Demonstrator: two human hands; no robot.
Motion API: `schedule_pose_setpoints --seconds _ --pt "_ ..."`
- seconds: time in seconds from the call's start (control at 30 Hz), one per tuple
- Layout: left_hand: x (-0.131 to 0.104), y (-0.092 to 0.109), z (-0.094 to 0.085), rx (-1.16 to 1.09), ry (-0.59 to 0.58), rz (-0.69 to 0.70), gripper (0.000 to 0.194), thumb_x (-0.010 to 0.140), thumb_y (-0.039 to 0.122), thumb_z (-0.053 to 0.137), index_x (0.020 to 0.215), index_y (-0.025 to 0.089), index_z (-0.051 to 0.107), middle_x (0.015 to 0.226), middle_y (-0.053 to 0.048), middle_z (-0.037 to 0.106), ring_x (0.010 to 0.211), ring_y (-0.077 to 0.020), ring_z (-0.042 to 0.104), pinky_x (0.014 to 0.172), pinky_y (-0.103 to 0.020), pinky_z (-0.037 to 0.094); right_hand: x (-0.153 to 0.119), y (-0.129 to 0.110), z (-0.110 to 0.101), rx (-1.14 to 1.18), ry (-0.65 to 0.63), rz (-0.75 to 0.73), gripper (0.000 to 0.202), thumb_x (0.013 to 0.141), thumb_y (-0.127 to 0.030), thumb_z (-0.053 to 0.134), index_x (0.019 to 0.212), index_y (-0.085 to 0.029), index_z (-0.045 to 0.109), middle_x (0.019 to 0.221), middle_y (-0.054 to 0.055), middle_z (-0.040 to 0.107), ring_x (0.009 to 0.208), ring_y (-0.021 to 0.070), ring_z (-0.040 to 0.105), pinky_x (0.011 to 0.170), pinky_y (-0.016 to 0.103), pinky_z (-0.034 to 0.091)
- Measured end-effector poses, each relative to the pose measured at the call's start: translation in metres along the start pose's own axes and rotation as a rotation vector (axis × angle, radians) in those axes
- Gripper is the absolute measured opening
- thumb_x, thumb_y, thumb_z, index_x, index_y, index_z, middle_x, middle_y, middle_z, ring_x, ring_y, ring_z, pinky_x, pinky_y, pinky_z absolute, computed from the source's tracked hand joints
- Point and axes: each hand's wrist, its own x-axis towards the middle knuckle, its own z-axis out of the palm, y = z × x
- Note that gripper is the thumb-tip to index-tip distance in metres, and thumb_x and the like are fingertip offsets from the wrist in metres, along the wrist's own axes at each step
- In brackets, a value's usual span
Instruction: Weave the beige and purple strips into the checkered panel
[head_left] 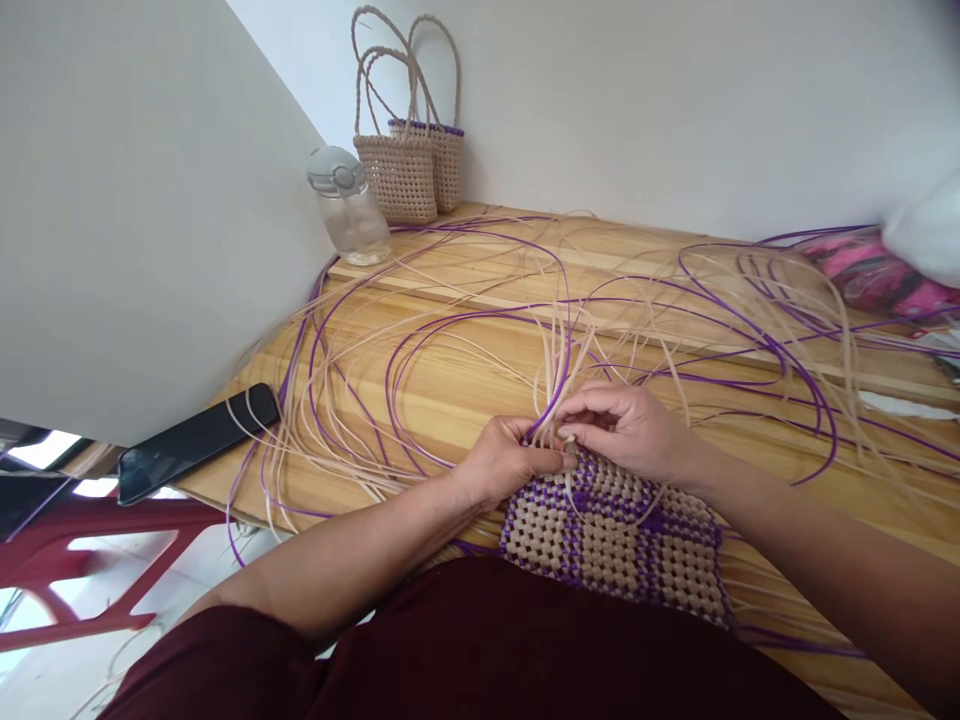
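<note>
A woven panel (611,545) in beige and purple checks lies on the table close to my body. Its far edge sprouts long loose beige and purple strands. My left hand (504,462) is closed at the panel's far left corner, pinching the base of the upright strands, a purple strand (561,385) among them. Just right of it, my right hand (626,425) is closed at the same edge, thumb and forefinger together on a beige strand. A thin beige loop (626,523) hangs over the panel's face. The exact crossing between my fingertips is partly hidden.
Loose strands spread over the wooden table (465,370) on both sides. At the back left stand a clear bottle (349,210) and two woven handbags (397,175). A black phone (199,440) lies at the left edge, above a red stool (97,570). A pink bag (870,270) sits right.
</note>
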Motion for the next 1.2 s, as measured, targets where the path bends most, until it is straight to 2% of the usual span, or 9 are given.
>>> schedule_pose_setpoints --seconds 0.17,0.37,0.5,0.63,0.77,0.83,0.97,1.07,1.2 --pt "0.001 -0.001 0.000 0.010 0.002 0.050 0.029 0.052 0.025 0.087 0.067 0.011 0.066 0.060 0.004 0.056 0.055 -0.0056 0.044 0.060 -0.023 0.034 0.002 0.002 0.005 0.116 -0.010 0.087 0.020 0.086 -0.027 0.061 0.096 -0.015 0.072 0.087 0.006 0.069 0.076 0.0154 0.064 0.067 0.028 0.050" --pt "0.002 -0.002 -0.002 0.065 0.010 0.070 0.031 0.054 0.029 0.086 0.067 0.010 0.066 0.061 0.003 0.056 0.057 -0.0064 0.044 0.061 -0.023 0.034 0.006 0.007 0.001 -0.273 -0.015 -0.239 0.024 0.091 -0.014 0.049 0.096 -0.019 0.072 0.093 0.006 0.064 0.087 0.0145 0.059 0.078 0.028 0.046" --pt "0.000 -0.002 -0.002 0.067 -0.011 0.022 0.033 0.056 0.034 0.086 0.068 0.011 0.065 0.061 0.003 0.055 0.055 -0.0063 0.044 0.058 -0.023 0.034 0.002 0.007 -0.014 -0.503 0.025 -0.353 0.018 0.092 -0.020 0.053 0.090 -0.018 0.070 0.092 0.007 0.062 0.087 0.0161 0.054 0.080 0.031 0.041" --pt "0.001 -0.002 -0.002 0.075 0.002 -0.023 0.035 0.055 0.035 0.086 0.068 0.011 0.064 0.060 0.003 0.055 0.053 -0.0067 0.044 0.055 -0.023 0.033 -0.012 -0.019 -0.030 -0.643 -0.221 -0.302 0.022 0.094 -0.020 0.047 0.078 -0.018 0.062 0.078 0.004 0.059 0.083 0.0180 0.050 0.081 0.035 0.035" --pt "0.001 -0.004 -0.004 0.114 0.005 0.014 0.031 0.056 0.031 0.085 0.071 0.011 0.066 0.062 0.003 0.057 0.054 -0.0064 0.044 0.056 -0.022 0.033 -0.011 -0.041 -0.031 -0.437 -0.467 -0.193 0.024 0.097 -0.023 0.042 0.081 -0.018 0.059 0.076 0.001 0.059 0.074 0.0134 0.051 0.074 0.029 0.036" --pt "0.001 -0.005 -0.005 0.112 -0.009 0.043 0.031 0.057 0.031 0.085 0.071 0.012 0.065 0.061 0.003 0.056 0.054 -0.0064 0.044 0.056 -0.023 0.033 -0.002 -0.038 -0.025 -0.366 -0.384 -0.161 0.021 0.096 -0.023 0.045 0.085 -0.018 0.062 0.080 0.001 0.063 0.073 0.0120 0.054 0.072 0.027 0.038" --pt "0.001 -0.006 -0.005 0.063 -0.024 0.044 0.033 0.057 0.033 0.086 0.071 0.012 0.065 0.062 0.003 0.057 0.056 -0.0070 0.047 0.059 -0.023 0.036 0.012 -0.015 -0.015 -0.384 -0.075 -0.128 0.016 0.091 -0.023 0.054 0.091 -0.020 0.069 0.088 0.002 0.068 0.081 0.0135 0.059 0.076 0.027 0.041" --pt "0.001 -0.006 -0.004 0.040 -0.022 0.011 0.034 0.056 0.033 0.087 0.072 0.012 0.066 0.064 0.002 0.059 0.056 -0.0076 0.049 0.059 -0.024 0.037 0.008 -0.009 -0.013 -0.420 -0.046 -0.081 0.013 0.088 -0.023 0.055 0.087 -0.020 0.068 0.084 0.002 0.068 0.074 0.0131 0.058 0.070 0.027 0.040" --pt "0.002 -0.003 -0.003 0.029 -0.029 -0.027 0.035 0.056 0.033 0.087 0.071 0.011 0.065 0.062 0.002 0.058 0.054 -0.0066 0.048 0.057 -0.023 0.036 -0.011 -0.025 -0.012 -0.566 -0.027 -0.021 0.012 0.085 -0.023 0.056 0.076 -0.019 0.063 0.071 0.002 0.064 0.064 0.0129 0.053 0.062 0.028 0.035"
